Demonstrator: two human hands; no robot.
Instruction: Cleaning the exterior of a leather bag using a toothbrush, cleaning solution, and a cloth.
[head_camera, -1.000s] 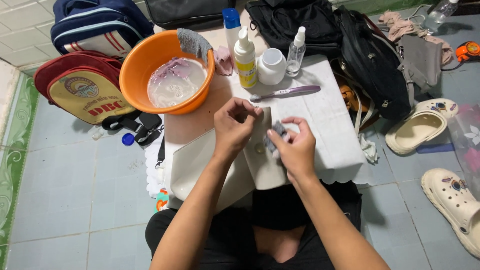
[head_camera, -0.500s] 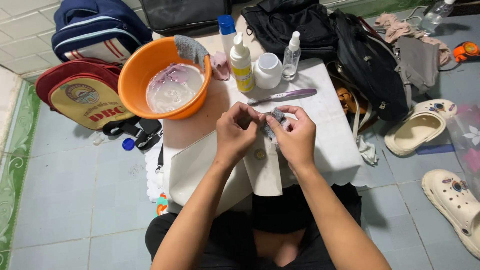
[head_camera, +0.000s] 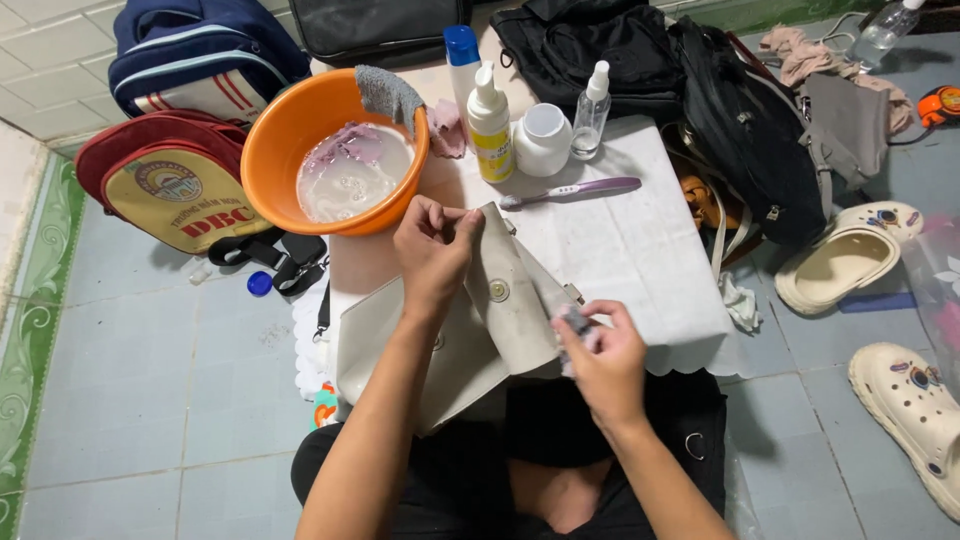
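My left hand (head_camera: 432, 250) pinches the flap of the cream bag (head_camera: 505, 300); my right hand (head_camera: 603, 358) grips a small grey cloth (head_camera: 577, 322) at the flap's edge.

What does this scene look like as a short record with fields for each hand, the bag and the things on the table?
left hand: fingers pinch the top edge of the flap
right hand: fingers hold a small grey cloth at the flap's lower right edge
cream bag: lies on the white table, flap lifted, round snap showing
behind: orange basin with water, purple toothbrush, yellow-labelled pump bottle
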